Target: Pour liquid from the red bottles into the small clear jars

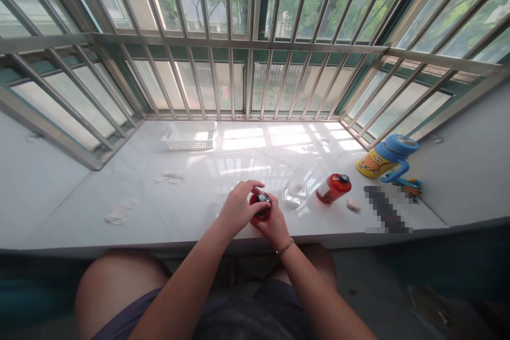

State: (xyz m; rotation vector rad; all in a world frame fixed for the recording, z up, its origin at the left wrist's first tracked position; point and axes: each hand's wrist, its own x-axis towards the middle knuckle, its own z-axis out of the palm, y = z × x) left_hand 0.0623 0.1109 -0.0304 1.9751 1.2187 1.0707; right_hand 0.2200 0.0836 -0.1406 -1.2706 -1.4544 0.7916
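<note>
A red bottle with a dark cap [262, 200] stands upright between my two hands near the counter's front edge. My right hand [275, 224] wraps around the bottle's body from the right. From the left, my left hand [239, 206] reaches over the top, its thumb lying across the cap and its fingers curled around the far side. Most of the bottle's body is hidden by the hands. Just right of them sits a small clear glass dish [295, 192]. Beyond it is a second red bottle [333, 189] with a black cap and a pale label.
A white perforated basket [190, 136] is at the back by the barred window. Crumpled white tissues [120, 212] lie at left. Rightward are a small pale lump [353, 204], a blurred-out dark object [386, 210] and a blue-and-yellow handled flask [385, 157].
</note>
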